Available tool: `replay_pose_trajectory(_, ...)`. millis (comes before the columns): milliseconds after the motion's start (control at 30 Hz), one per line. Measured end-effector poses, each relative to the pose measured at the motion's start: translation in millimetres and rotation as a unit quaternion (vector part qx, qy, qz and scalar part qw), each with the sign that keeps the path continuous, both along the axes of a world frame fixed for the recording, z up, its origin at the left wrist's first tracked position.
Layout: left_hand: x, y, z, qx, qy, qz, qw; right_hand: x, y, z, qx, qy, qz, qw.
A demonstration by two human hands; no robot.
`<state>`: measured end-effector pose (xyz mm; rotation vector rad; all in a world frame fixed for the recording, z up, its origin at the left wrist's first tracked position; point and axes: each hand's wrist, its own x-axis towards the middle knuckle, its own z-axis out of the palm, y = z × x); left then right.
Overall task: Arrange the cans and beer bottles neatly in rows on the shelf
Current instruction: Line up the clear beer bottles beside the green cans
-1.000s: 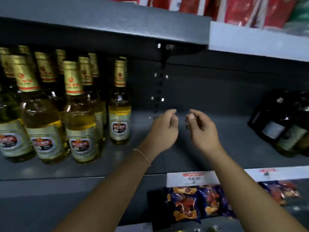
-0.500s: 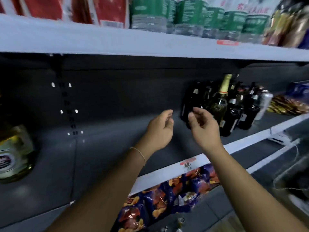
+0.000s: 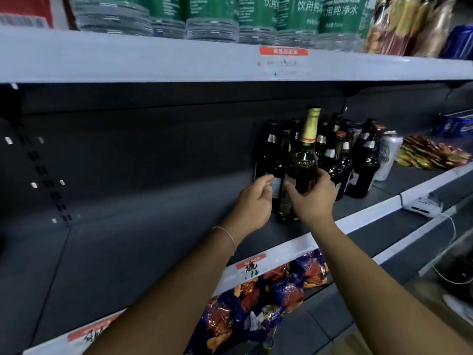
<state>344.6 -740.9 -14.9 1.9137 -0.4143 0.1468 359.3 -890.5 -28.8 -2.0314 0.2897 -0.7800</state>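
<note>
Gold-foil beer bottle [image 3: 302,165]: right hand [image 3: 311,201] wraps its body.
Left hand [image 3: 252,201]: loosely curled, empty.
Advice: lift straight, clearing dark bottles [image 3: 358,160].

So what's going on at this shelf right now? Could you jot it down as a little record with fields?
place: dark shop shelf
right hand: fingers curled round the gold-foil bottle
left hand: at a dark bottle, grip unclear
bottle state: upright, standing on the shelf
behind: cluster of dark bottles, unevenly grouped
can: one pale can at the cluster's right
above: green-labelled water bottles
</note>
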Motion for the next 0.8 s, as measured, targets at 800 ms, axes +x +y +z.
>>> replay_pose_trajectory(800, -7, 87, -2, 0.013, 0.017, 0.054, 0.998, -30, 77, 1, 0.065, -0.048, 0.195, 0.978)
